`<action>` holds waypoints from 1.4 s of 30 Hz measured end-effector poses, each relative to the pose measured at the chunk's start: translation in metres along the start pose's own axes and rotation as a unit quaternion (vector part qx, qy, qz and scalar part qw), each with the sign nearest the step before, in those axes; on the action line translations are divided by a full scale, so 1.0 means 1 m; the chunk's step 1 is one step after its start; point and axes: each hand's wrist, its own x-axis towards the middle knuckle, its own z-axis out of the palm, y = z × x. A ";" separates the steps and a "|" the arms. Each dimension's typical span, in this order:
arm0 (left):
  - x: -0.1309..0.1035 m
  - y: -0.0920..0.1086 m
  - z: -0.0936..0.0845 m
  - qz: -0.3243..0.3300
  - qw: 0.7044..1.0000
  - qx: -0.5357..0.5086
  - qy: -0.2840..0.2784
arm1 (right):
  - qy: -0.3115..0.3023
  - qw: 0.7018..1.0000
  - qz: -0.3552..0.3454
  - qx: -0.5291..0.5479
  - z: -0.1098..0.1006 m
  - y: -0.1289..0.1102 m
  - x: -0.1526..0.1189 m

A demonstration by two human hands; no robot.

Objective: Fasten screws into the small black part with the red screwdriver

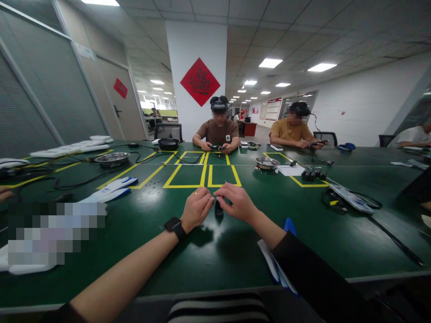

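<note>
My left hand (pixel 198 206), with a watch (pixel 175 228) at its wrist, is closed in a pinch, thumb and fingertips together. Facing it, my right hand (pixel 235 202) is also closed, its thumb and index finger curled inward. Their fingertips almost meet over the green table (pixel 161 260). What they pinch is too small or too hidden to name. A small black object (pixel 218 208) shows between and just below the fingertips; whether it is held or rests on the table, I cannot tell.
White-and-blue gloves (pixel 114 188) lie at left, and another glove (pixel 269 260) is under my right forearm. Metal bowls (pixel 112 159) (pixel 266 163), black clips (pixel 313 174), cables and yellow tape rectangles (pixel 185 185) are on the table. Two people with headsets sit opposite, handling small items.
</note>
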 end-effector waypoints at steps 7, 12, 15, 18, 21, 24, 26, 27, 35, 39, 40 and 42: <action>0.001 -0.004 0.000 0.004 0.996 0.084 0.013 | 0.014 0.998 0.048 0.042 0.016 -0.002 -0.002; 0.003 -0.002 0.000 0.030 0.990 0.135 -0.009 | 0.025 0.994 0.076 0.069 0.018 0.002 -0.001; 0.004 -0.001 0.000 0.036 0.988 0.151 -0.020 | 0.023 0.994 0.080 0.072 0.018 0.003 -0.001; 0.005 0.000 -0.001 0.040 0.986 0.157 -0.027 | 0.021 0.994 0.079 0.069 0.018 0.003 -0.002; 0.005 0.000 -0.002 0.051 0.985 0.163 -0.038 | 0.020 0.996 0.070 0.052 0.018 0.003 -0.002; 0.005 0.000 -0.002 0.057 0.983 0.171 -0.046 | 0.011 0.999 0.047 0.019 0.017 0.004 -0.003; 0.005 0.000 -0.002 0.053 0.983 0.171 -0.043 | 0.011 0.999 0.033 -0.003 0.017 0.004 -0.003; 0.005 0.001 -0.002 0.048 0.984 0.169 -0.039 | 0.014 0.999 0.029 -0.014 0.017 0.005 -0.003; 0.007 0.009 -0.003 0.014 0.986 0.163 -0.024 | 0.055 0.996 0.003 -0.068 0.020 0.007 -0.003; 0.007 0.009 -0.002 -0.002 0.989 0.150 -0.020 | 0.077 0.991 -0.015 -0.104 0.022 0.006 -0.003; 0.007 0.009 -0.002 -0.005 0.990 0.141 -0.016 | 0.081 0.990 -0.015 -0.111 0.023 0.006 -0.002; 0.007 0.010 -0.002 -0.008 0.992 0.123 -0.011 | 0.085 0.990 -0.016 -0.116 0.023 0.004 -0.002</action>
